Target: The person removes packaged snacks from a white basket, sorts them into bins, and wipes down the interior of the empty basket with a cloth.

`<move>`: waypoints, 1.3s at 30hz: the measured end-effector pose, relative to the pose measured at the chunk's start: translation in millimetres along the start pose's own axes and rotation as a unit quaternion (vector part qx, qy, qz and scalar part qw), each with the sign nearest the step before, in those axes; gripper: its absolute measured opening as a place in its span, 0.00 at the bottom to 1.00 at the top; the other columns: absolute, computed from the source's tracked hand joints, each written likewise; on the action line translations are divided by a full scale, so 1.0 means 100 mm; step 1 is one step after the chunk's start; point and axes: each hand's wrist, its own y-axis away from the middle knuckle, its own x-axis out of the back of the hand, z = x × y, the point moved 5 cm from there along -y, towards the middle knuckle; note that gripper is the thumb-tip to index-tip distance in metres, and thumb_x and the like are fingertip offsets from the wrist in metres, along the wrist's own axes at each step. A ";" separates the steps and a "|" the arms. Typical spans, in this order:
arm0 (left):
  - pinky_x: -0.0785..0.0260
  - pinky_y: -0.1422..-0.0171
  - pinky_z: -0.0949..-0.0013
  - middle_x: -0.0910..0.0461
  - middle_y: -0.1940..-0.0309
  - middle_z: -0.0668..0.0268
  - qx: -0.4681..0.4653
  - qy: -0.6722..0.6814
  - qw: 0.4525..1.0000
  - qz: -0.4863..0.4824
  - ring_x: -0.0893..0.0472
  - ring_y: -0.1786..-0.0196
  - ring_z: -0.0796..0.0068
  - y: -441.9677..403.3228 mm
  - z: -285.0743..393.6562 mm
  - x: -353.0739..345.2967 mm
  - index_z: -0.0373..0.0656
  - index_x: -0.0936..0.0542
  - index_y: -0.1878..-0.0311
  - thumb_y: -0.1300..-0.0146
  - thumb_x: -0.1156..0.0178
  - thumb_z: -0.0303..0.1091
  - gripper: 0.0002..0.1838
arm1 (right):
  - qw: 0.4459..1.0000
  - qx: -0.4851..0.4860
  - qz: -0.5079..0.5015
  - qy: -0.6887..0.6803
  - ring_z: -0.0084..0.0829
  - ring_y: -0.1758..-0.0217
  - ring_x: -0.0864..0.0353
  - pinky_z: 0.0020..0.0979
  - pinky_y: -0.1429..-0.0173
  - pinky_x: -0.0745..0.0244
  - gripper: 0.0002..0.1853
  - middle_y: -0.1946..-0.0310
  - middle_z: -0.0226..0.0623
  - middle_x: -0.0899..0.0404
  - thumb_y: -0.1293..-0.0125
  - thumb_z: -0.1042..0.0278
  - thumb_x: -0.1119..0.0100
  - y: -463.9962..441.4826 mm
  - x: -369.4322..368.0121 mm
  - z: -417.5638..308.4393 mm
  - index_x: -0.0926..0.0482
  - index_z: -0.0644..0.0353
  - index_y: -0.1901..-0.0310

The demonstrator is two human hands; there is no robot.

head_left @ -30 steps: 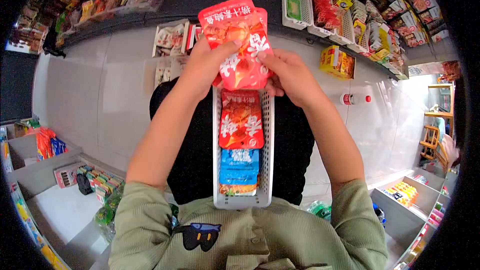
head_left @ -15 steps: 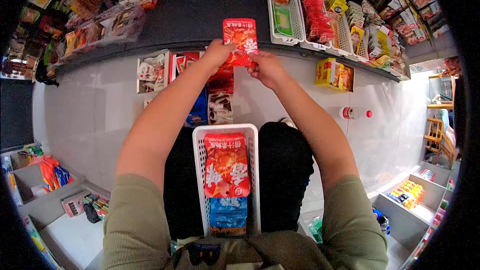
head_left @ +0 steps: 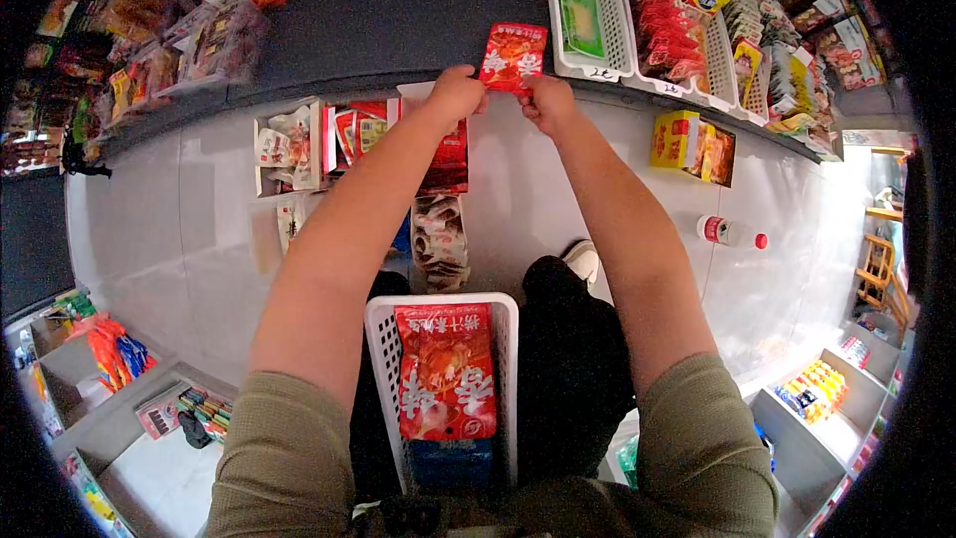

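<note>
Red pouch (head_left: 514, 55) in upper middle of frame: flat, rectangular, glossy, white characters on the front, food picture in the center. It is over the dark counter (head_left: 398, 10), near its front edge; contact with it is unclear.

Counts: one pouch face visible at the hands, cannot tell if more are stacked behind. Lap basket (head_left: 506, 359), lower middle, white, perforated: one red packet (head_left: 447, 374) on top, blue packaging (head_left: 453, 462) below it, count unclear. One bottle (head_left: 732, 232) on its side and one yellow box (head_left: 692, 147), both right of frame. One pale shoe (head_left: 581, 262) in the middle. Two price tags readable on the upper-right basket row (head_left: 588, 62).

Right hand (head_left: 550, 103): thumb and fingers closed on the pouch's lower right corner. Left hand (head_left: 461, 96): fingers curled at the lower left edge; cannot tell if they pinch it. Pouch extends beyond both hands, between and above them.
</note>
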 end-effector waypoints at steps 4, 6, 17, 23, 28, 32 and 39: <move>0.26 0.66 0.67 0.21 0.66 0.55 0.013 0.016 1.000 -0.020 0.21 0.70 0.67 0.02 -0.01 0.05 0.34 0.34 0.36 0.43 0.48 0.23 0.28 | 0.998 -0.015 0.054 0.009 0.28 0.79 0.29 0.24 0.80 0.40 0.06 0.78 0.36 0.28 0.36 0.67 0.45 0.06 -0.02 0.00 0.28 0.60 0.66; 0.26 0.66 0.66 0.21 0.66 0.55 0.023 0.020 0.999 -0.026 0.21 0.69 0.68 0.07 -0.03 0.08 0.34 0.32 0.38 0.42 0.47 0.24 0.26 | 0.992 -0.013 0.121 -0.045 0.30 0.71 0.24 0.28 0.72 0.31 0.06 0.74 0.37 0.26 0.36 0.69 0.44 0.23 -0.03 -0.02 0.26 0.61 0.63; 0.25 0.64 0.72 0.19 0.67 0.63 -0.090 -0.178 0.963 -0.181 0.19 0.66 0.75 1.24 0.74 0.38 0.36 0.24 0.51 0.38 0.46 0.28 0.13 | 0.999 -0.007 -0.013 -0.036 0.51 0.48 0.22 0.43 0.41 0.25 0.20 0.49 0.56 0.30 0.32 0.68 0.50 1.27 0.05 -0.12 0.34 0.72 0.43; 0.30 0.60 0.75 0.20 0.64 0.71 -0.245 -0.169 0.950 -0.089 0.23 0.63 0.82 2.81 0.75 0.84 0.42 0.20 0.55 0.38 0.39 0.36 0.11 | 0.966 0.098 -0.118 0.209 0.29 0.57 0.18 0.29 0.49 0.24 0.15 0.56 0.40 0.19 0.35 0.65 0.43 2.86 -0.37 -0.61 0.24 0.65 0.51; 0.30 0.49 0.67 0.19 0.60 0.67 -0.341 -0.296 0.890 -0.055 0.22 0.55 0.72 4.05 0.58 0.75 0.43 0.20 0.54 0.46 0.33 0.38 0.17 | 0.737 0.404 -0.134 0.525 0.32 0.54 0.20 0.31 0.48 0.27 0.17 0.57 0.39 0.19 0.46 0.65 0.32 4.20 -0.88 -0.73 0.22 0.61 0.55; 0.41 0.33 0.54 0.27 0.45 0.59 -0.448 -0.455 0.768 -0.040 0.30 0.40 0.56 4.47 0.41 0.45 0.45 0.24 0.47 0.59 0.28 0.40 0.31 | 0.546 0.428 -0.174 0.699 0.45 0.37 0.33 0.46 0.31 0.43 0.29 0.47 0.41 0.26 0.61 0.58 0.25 4.78 -1.32 -0.38 0.21 0.58 0.54; 0.40 0.34 0.56 0.27 0.46 0.58 -0.466 -0.467 0.750 -0.039 0.30 0.40 0.56 4.56 0.36 0.41 0.42 0.25 0.46 0.61 0.28 0.37 0.33 | 0.458 0.441 -0.159 0.755 0.45 0.36 0.33 0.49 0.29 0.45 0.26 0.46 0.40 0.27 0.61 0.61 0.27 4.77 -1.44 -0.16 0.19 0.56 0.56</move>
